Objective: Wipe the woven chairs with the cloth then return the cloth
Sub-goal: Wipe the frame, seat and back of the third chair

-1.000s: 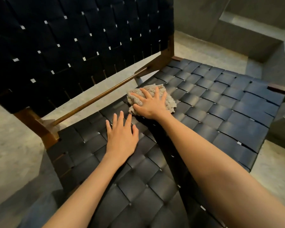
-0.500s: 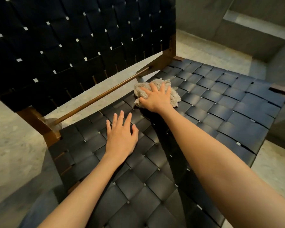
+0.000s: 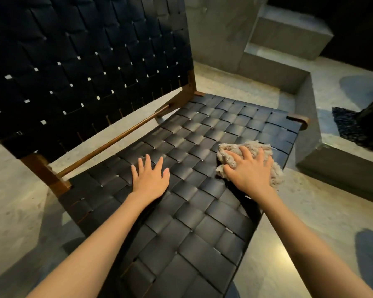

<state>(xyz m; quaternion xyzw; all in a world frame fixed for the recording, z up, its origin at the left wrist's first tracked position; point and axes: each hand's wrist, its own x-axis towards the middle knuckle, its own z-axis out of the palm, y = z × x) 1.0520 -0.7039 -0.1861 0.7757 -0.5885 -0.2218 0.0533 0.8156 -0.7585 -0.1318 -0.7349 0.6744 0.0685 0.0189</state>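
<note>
The low woven-strap chair [image 3: 202, 134] has a seat of broad black strips in a basket-weave check, with a soft grey sheen where light falls. Its backrest carries the same black weave, dotted with tiny pale gaps at the crossings. The chair's slim wooden frame [image 3: 116, 138] is warm reddish brown. The crumpled fluffy cloth [image 3: 228, 157] is beige-grey. The polished concrete floor [image 3: 13, 201] is mottled grey-tan. A shaggy dark rug [image 3: 349, 127] looks black, flecked with blue.

Your right hand [image 3: 249, 171] covers most of the cloth [image 3: 226, 155]; the chair [image 3: 192, 130] backrest runs past the top edge.
</note>
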